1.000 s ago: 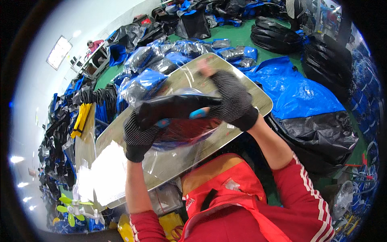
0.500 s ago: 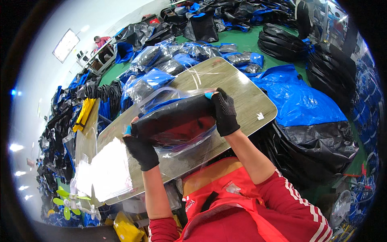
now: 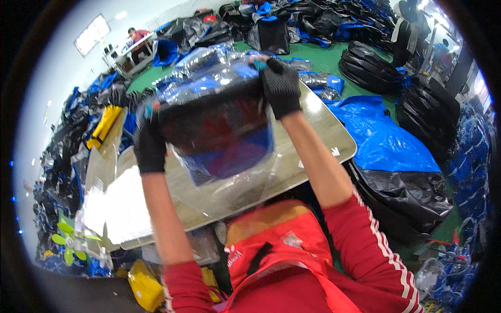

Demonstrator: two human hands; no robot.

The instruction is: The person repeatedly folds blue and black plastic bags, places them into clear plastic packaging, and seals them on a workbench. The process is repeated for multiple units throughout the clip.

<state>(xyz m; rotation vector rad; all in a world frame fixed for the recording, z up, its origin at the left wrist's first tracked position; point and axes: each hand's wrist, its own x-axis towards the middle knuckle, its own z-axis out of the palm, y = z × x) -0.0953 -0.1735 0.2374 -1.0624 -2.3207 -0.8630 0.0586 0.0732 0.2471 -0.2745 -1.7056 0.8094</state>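
Between my hands hangs a folded black and blue tarp packet (image 3: 222,151) in a clear plastic bag, blurred by motion. My left hand (image 3: 150,141), in a black fingerless glove, grips its upper left corner. At the upper right corner my right hand (image 3: 281,88), in a dotted black glove, is closed on the packet's edge. The black part is uppermost and the blue part shows below it. The packet is held up over the wood-grain table (image 3: 318,112); whether its lower end touches the tabletop I cannot tell.
White sheets (image 3: 125,208) lie at the table's left end. A green fan (image 3: 73,241) stands beside that end. Beyond the table are bagged packets (image 3: 209,57). A large blue and black tarp (image 3: 386,135) lies at the right. A person (image 3: 138,39) sits far left.
Both hands have moved away from my body and up, carrying the packet. It now hangs lower between them, with its blue part facing me.
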